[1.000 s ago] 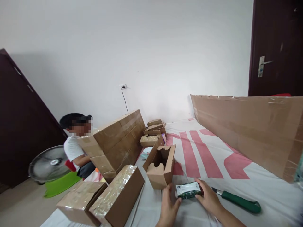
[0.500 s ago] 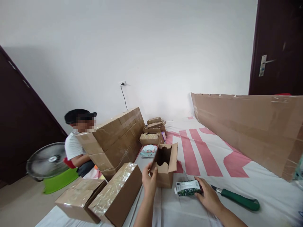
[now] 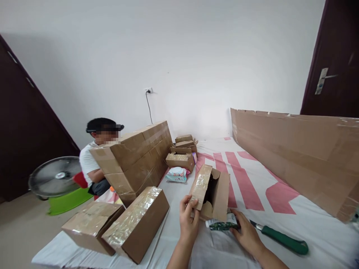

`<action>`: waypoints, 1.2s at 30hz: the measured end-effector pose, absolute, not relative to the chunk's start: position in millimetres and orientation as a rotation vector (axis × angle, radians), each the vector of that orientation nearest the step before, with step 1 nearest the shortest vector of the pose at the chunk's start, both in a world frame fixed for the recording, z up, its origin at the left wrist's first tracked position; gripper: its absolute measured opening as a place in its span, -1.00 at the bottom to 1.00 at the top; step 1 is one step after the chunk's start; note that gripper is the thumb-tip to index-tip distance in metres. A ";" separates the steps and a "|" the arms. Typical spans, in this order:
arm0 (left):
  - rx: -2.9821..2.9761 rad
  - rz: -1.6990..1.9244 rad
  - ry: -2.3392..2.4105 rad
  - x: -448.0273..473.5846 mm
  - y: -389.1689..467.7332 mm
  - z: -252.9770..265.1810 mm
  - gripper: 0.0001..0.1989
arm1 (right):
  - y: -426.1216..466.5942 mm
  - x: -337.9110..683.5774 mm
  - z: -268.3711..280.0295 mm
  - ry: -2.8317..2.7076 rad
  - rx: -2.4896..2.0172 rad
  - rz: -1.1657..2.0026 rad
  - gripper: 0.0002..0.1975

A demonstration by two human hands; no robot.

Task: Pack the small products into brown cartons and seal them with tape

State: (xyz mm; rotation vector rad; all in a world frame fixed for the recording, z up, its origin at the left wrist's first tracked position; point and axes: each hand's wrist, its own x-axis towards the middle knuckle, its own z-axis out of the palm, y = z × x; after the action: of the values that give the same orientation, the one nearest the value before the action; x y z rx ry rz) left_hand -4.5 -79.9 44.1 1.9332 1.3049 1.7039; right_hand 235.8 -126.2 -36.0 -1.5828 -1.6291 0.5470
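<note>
Open box [image 3: 222,196]: matt brown cardboard, glossy clear tape [image 3: 202,183] on flap. Knife handle [image 3: 284,240]: smooth green plastic by look; blade [image 3: 256,225] metal. Sheet [image 3: 327,243]: wrinkled matt cloth.

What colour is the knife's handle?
Dark green: the knife's handle shows best in the head view.

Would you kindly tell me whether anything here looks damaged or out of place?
The long cardboard panel looks damaged: its top edge is ragged. The green-handled knife also seems awkwardly placed, its exposed blade near the right hand.
</note>
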 end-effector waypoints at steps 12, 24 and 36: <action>1.705 1.735 1.161 -37.3 -60.0 48.2 -0.87 | -126.5 235.7 -37.5 -1.603 -1.547 0.533 -0.38; 1.421 1.698 1.197 -55.4 -27.4 64.7 -0.65 | -125.2 237.5 -42.2 -1.644 -1.535 0.507 -0.38; 1.688 1.531 1.150 -64.5 -35.8 136.4 -0.51 | -128.0 236.1 -34.9 -1.634 -1.563 0.574 -0.36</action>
State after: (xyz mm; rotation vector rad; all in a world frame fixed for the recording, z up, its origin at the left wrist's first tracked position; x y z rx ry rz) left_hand -64.5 -35.8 136.4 1.6880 1.1502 1.5312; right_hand 236.1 -128.0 -34.9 -1.5633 -1.6340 0.5742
